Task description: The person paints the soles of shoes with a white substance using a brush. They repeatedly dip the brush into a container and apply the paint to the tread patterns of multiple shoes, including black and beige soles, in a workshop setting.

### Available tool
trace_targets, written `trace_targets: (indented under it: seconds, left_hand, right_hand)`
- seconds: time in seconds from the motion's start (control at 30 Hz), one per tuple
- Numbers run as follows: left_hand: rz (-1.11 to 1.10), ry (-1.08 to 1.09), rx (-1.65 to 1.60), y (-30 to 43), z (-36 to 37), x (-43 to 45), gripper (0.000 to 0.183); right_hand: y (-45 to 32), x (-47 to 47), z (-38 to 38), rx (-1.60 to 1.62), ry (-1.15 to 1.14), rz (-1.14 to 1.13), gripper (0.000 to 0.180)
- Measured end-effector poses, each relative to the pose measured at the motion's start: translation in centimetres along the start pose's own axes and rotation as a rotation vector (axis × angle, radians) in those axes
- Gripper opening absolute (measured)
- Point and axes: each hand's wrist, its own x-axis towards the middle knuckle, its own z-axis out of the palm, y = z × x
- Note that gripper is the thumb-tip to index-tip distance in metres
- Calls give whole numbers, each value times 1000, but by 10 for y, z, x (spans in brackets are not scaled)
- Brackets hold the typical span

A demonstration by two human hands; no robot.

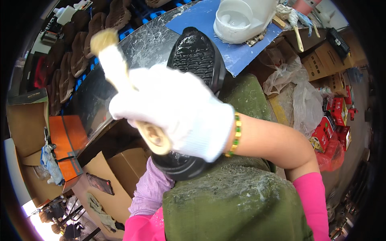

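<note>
My right hand [172,105], in a white knit glove, is closed around a wooden-handled brush [113,64]; its pale bristles point to the upper left. Beneath that hand lies a black shoe sole [194,57], its ridged face up and glossy as if wet, its toe end towards the table. My left hand is hidden behind the sole and my right hand; only the striped sleeve shows. Beyond the sole, a white plastic container [233,22] with whitish liquid in its opening stands on a blue sheet [238,57].
Brown soles [80,54] fill a blue rack at the upper left. More brushes [297,36] lie by the container. Cardboard boxes, an orange shoebox [68,132] and a phone [100,183] are at left. Plastic bags [306,102] and red boxes [324,132] are at right.
</note>
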Motion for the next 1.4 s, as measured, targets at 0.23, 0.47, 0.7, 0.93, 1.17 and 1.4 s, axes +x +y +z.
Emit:
trace_targets:
  seconds: [0.23,0.47,0.7,0.93,1.17,1.4]
  left_hand:
    - [-14,10,9,-4,0,0,61]
    - [-31,31,33,-6,4,-6,62]
    - [13,7,51,-7,6,0,62]
    - [29,-6,78,-5,3,9,63]
    - [57,3,67,-9,6,12,63]
    - [28,-13,89,-12,8,4,64]
  right_hand:
    - [33,18,-13,-410,-87,-36,11]
    - [100,25,-38,-534,159,-164,6]
    - [158,23,-51,-368,218,65,15]
    - [72,28,-86,672,432,602,13]
    - [33,43,-62,1269,-36,441,34]
    - [4,5,-7,1336,-220,395,20]
